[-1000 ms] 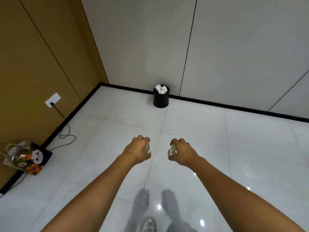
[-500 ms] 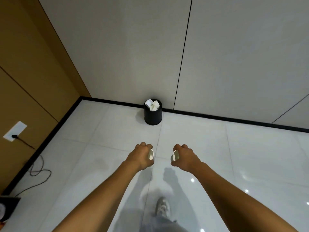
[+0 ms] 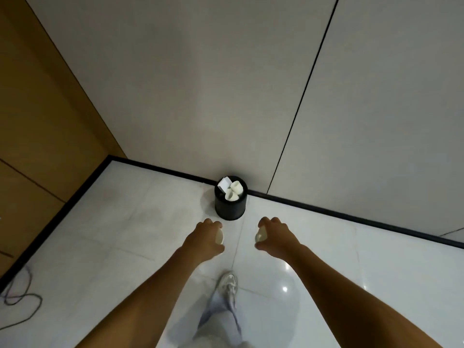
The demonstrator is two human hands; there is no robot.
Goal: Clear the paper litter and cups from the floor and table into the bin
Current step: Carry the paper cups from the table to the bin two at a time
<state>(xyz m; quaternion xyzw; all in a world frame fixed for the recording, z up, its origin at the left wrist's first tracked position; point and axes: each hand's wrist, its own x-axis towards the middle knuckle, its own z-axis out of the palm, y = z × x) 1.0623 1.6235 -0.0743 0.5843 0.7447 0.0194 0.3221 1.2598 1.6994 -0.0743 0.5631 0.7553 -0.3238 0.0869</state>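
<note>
Left hand (image 3: 204, 238): grips a cup (image 3: 219, 237).
Right hand (image 3: 275, 236): grips a second cup (image 3: 260, 234).
Bin (image 3: 230, 200): nearer than before, just beyond the hands.
Shoe (image 3: 228, 282): stepped forward.

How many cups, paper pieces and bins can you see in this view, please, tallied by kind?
Cups: 4, one in the left hand, one in the right hand, two in the bin
Folded paper pieces: 1, in the bin
Black bins: 1
Total: 6
</note>
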